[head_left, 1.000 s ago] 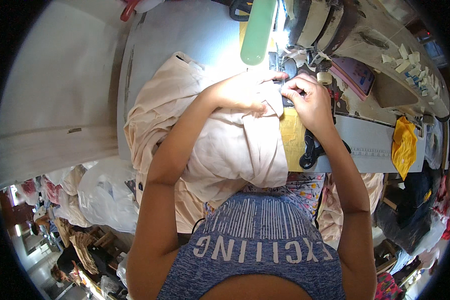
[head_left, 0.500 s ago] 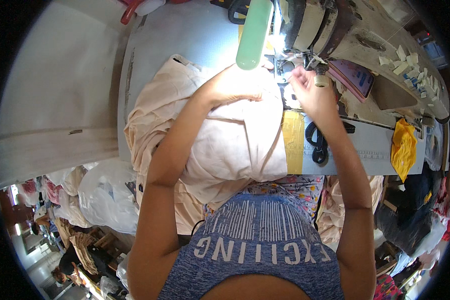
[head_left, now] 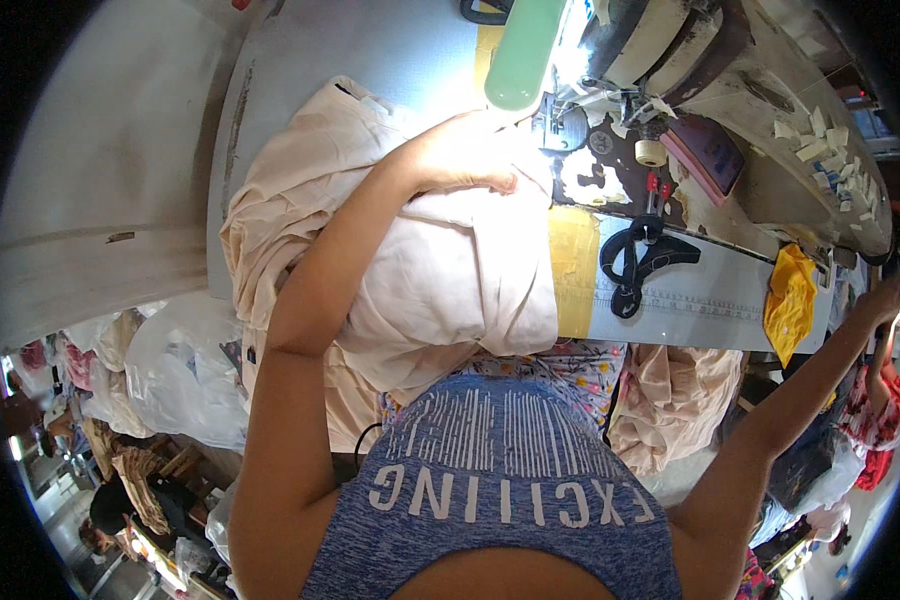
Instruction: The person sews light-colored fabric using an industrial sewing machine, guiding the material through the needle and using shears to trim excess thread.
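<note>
My left hand (head_left: 467, 158) lies on a heap of cream cloth (head_left: 420, 270), beside the needle area of a sewing machine (head_left: 660, 50). Its thumb presses along a fold, while glare and a pale green rounded bar (head_left: 515, 60) hide the fingertips. The hand appears to hold the cloth. Out at the far right rim is my right hand (head_left: 882, 303), away from the machine; its fingers are too small and dark to make out. Black-handled scissors (head_left: 635, 265) rest at the machine's near side, with a small red part by their tip.
A yellow cloth (head_left: 790, 305) hangs over the table's right edge. A phone-like pink-edged device (head_left: 705, 155) leans under the machine arm, which carries several small white scraps (head_left: 830, 155). Clear plastic bags (head_left: 185, 375) lie at left. Other people are at the lower left and far right.
My right hand has left the needle area and swung out to the far right, uncovering the scissors. The left hand stays on the cloth. The whole view has shifted slightly.
</note>
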Tool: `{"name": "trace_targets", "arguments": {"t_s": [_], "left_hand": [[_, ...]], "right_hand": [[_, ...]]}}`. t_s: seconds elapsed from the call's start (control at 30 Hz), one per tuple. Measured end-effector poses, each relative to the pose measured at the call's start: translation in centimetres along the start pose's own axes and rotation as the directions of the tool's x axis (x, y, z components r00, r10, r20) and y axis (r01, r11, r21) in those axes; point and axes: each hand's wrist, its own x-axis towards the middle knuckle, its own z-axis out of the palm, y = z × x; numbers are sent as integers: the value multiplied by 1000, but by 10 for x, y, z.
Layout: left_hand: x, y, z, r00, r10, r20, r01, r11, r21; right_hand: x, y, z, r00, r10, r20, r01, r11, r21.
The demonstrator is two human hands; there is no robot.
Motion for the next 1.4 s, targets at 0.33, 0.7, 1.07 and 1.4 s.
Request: {"name": "trace_targets", "arguments": {"t_s": [0.33,0.7,1.07,1.4], "left_hand": [[-1,1,-4,1000,-2,2,1,982,187],[2,-9,-5,1000,-14,-19,15,999,37],[0,-3,1,989,128,-79,-149,880,-450],[1,-11,5,981,113,-158,-182,824,-536]], "right_hand": [[-23,12,50,964,247,100,-260,953,157],[-77,-38,11,938,-341,57,332,841,-428],[-349,-288,125,186,54,981,-591,804,68],[-347,-277,137,13,79,997,-935,354,-15]]}}
